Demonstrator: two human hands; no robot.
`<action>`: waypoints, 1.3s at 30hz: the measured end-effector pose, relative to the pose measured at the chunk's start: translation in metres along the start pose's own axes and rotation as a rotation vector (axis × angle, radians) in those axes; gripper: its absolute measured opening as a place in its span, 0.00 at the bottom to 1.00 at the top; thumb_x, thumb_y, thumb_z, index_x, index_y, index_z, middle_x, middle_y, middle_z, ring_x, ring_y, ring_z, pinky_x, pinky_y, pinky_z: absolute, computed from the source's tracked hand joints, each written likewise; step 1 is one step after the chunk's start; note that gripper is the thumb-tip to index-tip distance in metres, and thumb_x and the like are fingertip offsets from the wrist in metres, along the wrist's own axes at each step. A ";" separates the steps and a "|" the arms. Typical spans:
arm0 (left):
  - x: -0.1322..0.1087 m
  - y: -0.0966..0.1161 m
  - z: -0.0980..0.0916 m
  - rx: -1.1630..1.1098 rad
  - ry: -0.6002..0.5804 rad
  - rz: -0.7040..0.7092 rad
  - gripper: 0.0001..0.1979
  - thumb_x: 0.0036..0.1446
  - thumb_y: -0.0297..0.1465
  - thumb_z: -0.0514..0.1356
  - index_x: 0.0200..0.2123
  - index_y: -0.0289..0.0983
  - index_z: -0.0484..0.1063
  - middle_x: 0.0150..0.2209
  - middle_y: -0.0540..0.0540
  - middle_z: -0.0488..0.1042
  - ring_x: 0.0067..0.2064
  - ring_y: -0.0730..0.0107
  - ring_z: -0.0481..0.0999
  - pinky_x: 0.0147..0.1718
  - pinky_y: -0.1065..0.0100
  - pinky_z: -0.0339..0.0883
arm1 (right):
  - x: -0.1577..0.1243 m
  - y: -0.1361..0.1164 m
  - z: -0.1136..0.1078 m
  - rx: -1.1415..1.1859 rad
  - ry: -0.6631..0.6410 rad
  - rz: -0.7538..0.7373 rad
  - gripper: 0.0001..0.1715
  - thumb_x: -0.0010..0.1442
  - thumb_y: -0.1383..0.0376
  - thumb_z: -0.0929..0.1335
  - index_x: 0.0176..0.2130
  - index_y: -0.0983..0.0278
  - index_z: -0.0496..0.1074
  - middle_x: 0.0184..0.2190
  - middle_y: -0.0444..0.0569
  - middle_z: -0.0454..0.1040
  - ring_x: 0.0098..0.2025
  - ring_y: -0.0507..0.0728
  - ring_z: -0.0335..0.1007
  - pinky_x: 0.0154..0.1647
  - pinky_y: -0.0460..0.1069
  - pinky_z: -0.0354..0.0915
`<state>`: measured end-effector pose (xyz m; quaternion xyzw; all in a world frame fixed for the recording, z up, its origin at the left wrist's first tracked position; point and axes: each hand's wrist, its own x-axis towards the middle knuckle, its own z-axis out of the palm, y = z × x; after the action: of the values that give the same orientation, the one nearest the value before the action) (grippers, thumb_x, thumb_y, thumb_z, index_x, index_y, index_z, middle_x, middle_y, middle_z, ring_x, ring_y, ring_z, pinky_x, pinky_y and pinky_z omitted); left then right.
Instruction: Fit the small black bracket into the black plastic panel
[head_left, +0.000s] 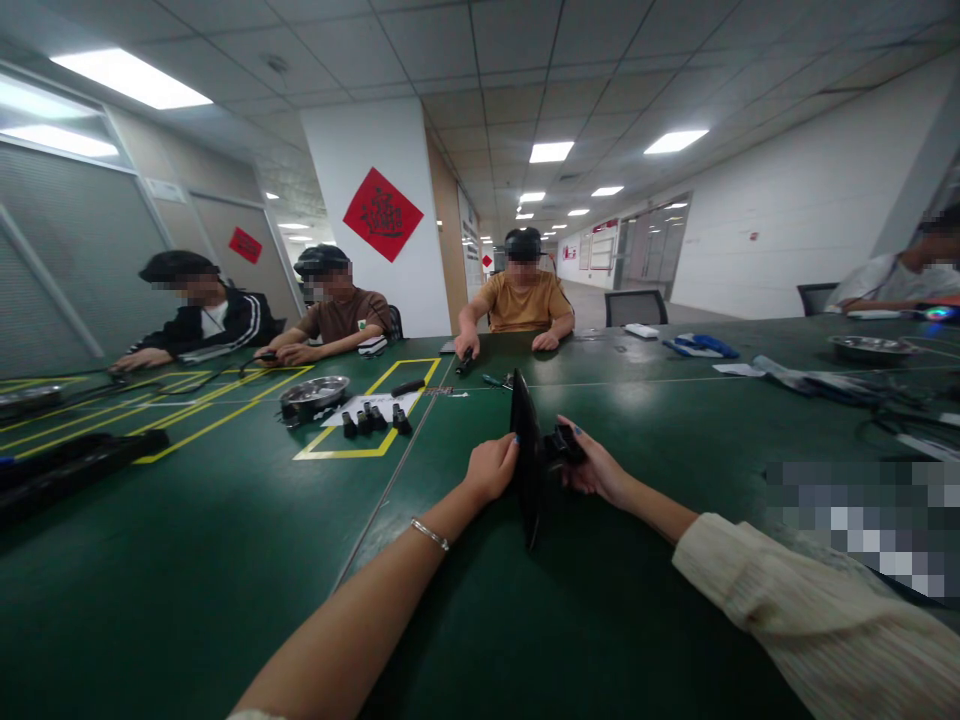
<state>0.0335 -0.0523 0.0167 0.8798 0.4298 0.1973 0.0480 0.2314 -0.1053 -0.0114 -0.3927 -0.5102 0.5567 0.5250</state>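
Note:
A thin, flat black panel (528, 465) stands upright in front of me, seen almost edge-on, close above or touching the table; I cannot tell which. My left hand (493, 468) grips it by its left side, the thumb against the panel and the other fingers mostly hidden. Behind the panel, on its right, a black bracket-like part (564, 446) sticks out. My right hand (596, 465) is closed around that part, with fingers and thumb on it. Whether the bracket-like part is fixed to the panel is hidden from this angle.
On the green table (442, 580), several small black parts (375, 418) lie by a metal bowl (315, 392) at left. A long black object (67, 470) lies far left. Plastic bags (810, 378) and another bowl (870, 348) are at right. Co-workers (521, 300) sit across the table.

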 end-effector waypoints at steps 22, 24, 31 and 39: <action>0.002 0.001 -0.001 -0.092 0.030 -0.085 0.23 0.60 0.36 0.41 0.30 0.34 0.73 0.31 0.43 0.75 0.33 0.67 0.71 0.29 0.72 0.57 | -0.002 -0.003 0.003 -0.068 -0.037 -0.019 0.39 0.59 0.46 0.53 0.62 0.59 0.36 0.17 0.44 0.69 0.11 0.50 0.60 0.08 0.39 0.47; 0.002 0.003 -0.003 -0.095 0.016 -0.128 0.24 0.60 0.36 0.42 0.26 0.33 0.73 0.27 0.43 0.73 0.30 0.69 0.70 0.27 0.72 0.55 | -0.002 -0.002 0.002 -0.075 -0.044 -0.017 0.40 0.59 0.46 0.53 0.62 0.59 0.36 0.17 0.44 0.70 0.11 0.50 0.60 0.08 0.39 0.48; 0.001 0.005 -0.006 -0.131 0.009 -0.160 0.25 0.59 0.37 0.43 0.21 0.31 0.72 0.21 0.46 0.67 0.25 0.73 0.64 0.24 0.72 0.51 | -0.002 -0.001 0.001 -0.098 -0.042 -0.023 0.40 0.59 0.45 0.53 0.62 0.59 0.37 0.18 0.44 0.70 0.12 0.50 0.61 0.08 0.39 0.48; 0.000 0.004 -0.005 -0.107 0.022 -0.127 0.23 0.58 0.36 0.44 0.24 0.32 0.73 0.25 0.45 0.72 0.27 0.71 0.67 0.26 0.72 0.54 | -0.003 -0.002 0.002 -0.077 -0.049 -0.019 0.39 0.59 0.45 0.53 0.63 0.57 0.36 0.18 0.44 0.70 0.12 0.50 0.61 0.09 0.39 0.48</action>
<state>0.0345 -0.0547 0.0222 0.8447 0.4741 0.2260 0.1028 0.2306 -0.1087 -0.0094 -0.3940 -0.5477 0.5410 0.5021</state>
